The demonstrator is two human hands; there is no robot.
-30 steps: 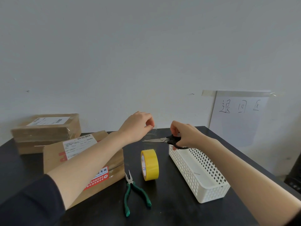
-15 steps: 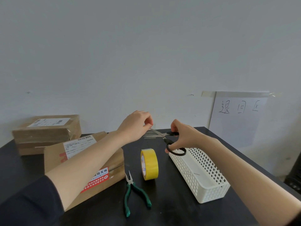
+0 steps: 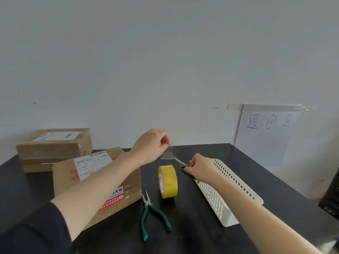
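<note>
My left hand [image 3: 153,145] is raised above the black table [image 3: 275,180] and pinches a short piece of clear tape [image 3: 167,153] that hangs from its fingertips. My right hand [image 3: 201,168] grips black-handled scissors [image 3: 180,164] low beside the white basket [image 3: 236,182], blades pointing up-left toward the tape piece. A yellow tape roll [image 3: 167,181] stands on edge on the table between my hands.
Green-handled pliers [image 3: 152,214] lie in front of the roll. A cardboard parcel [image 3: 95,173] with labels lies under my left forearm, another parcel [image 3: 55,147] behind it at the wall. A paper sign [image 3: 266,132] is taped to the wall at right.
My right hand has dropped with the scissors from beside the left hand down toward the basket's near end. The left hand still holds the tape piece, which now hangs free.
</note>
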